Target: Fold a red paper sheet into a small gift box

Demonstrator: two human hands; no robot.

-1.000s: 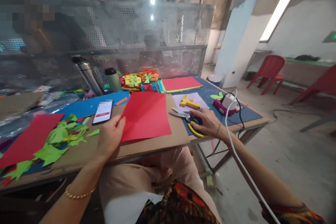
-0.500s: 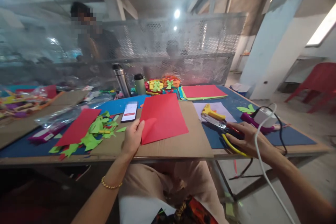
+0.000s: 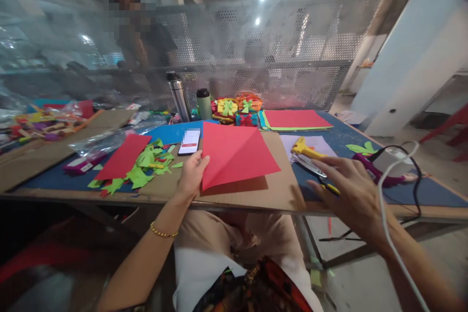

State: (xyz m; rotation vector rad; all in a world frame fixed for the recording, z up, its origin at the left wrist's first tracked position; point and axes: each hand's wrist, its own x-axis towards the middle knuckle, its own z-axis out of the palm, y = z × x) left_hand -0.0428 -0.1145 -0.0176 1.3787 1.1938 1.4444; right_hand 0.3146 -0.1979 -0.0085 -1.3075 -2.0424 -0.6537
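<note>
Many green paper scraps lie at the left, partly over a red sheet, perhaps heaped there to leave working room. Right of the phone, the left hand pinches a larger red sheet by its left edge, seemingly to tilt it: its near edge hangs above the cardboard, casting a shadow. Farther right, the right hand spreads loosely, palm down, above scissors beside a yellow glue gun; whether fingers touch the handles, I cannot tell.
</note>
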